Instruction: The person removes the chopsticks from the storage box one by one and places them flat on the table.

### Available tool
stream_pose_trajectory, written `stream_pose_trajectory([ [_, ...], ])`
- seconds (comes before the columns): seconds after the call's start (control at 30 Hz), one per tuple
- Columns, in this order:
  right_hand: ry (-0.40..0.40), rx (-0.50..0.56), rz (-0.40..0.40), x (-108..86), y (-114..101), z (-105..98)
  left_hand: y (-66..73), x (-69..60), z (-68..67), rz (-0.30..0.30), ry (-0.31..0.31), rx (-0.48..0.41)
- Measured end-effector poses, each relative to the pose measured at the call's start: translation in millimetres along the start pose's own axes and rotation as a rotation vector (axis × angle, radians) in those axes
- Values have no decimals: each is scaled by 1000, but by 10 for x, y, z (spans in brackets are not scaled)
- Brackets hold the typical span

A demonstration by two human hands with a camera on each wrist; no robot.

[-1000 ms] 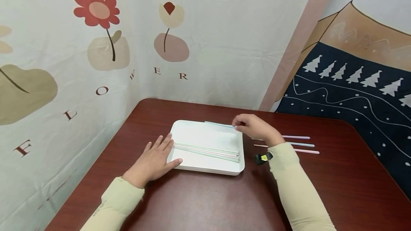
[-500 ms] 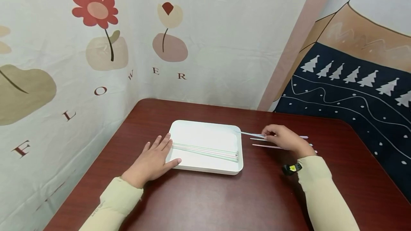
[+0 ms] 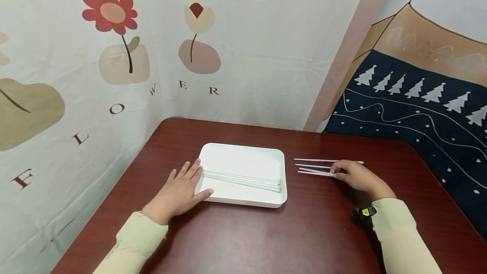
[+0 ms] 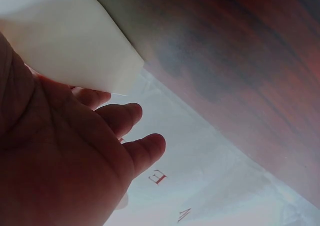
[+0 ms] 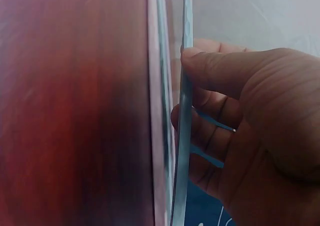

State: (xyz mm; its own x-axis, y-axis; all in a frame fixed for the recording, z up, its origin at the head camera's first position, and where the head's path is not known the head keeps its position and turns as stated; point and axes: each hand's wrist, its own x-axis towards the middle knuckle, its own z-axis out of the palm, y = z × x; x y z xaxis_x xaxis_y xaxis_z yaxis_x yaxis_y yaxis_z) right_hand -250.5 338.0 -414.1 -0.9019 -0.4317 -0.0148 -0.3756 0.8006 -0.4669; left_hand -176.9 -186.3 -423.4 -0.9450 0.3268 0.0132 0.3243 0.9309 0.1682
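Note:
In the head view my left hand [image 3: 175, 191] lies with spread fingers against the left edge of a shallow white tray [image 3: 243, 201]; its thumb touches the tray's near corner. A bundle of thin pale green and pink sticks [image 3: 243, 180] lies lengthwise inside the tray. To the right, my right hand [image 3: 355, 176] pinches a thin light-blue stick [image 5: 184, 121] between thumb and fingers, just above the table. Close beside it lie a pink stick [image 5: 155, 85], another blue stick [image 3: 312, 165] and a lilac stick [image 3: 316, 160]. Their right ends are partly hidden by the hand.
The dark reddish table [image 3: 243, 236] meets a pale printed cloth wall [image 3: 262, 83] at its back and left. A navy cloth with white trees [image 3: 411, 109] hangs behind the right side. A black wrist device [image 3: 364, 212] sits at the right cuff.
My right hand has moved right and nearer, from the tray's far right corner to the loose sticks, carrying the light-blue stick out over the table. The left hand and tray stay put.

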Motion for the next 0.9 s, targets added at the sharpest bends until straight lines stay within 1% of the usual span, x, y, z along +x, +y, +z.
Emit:
stream_pose_trajectory([
  [0.13,3,-16,-17,-51,32,40,-1,-2,-3,-1,2,-3],
  [0.3,9,-23,-30,-94,23,75,-3,-1,0,-2,-1,0],
  [0.63,14,-73,-70,-103,-4,135,-8,0,15,2,6,0],
  [0.77,4,-80,-49,-96,-5,138,-9,-2,17,3,10,-1],
  [0.9,1,-74,-37,-93,-35,100,-10,-2,19,6,11,2],
])
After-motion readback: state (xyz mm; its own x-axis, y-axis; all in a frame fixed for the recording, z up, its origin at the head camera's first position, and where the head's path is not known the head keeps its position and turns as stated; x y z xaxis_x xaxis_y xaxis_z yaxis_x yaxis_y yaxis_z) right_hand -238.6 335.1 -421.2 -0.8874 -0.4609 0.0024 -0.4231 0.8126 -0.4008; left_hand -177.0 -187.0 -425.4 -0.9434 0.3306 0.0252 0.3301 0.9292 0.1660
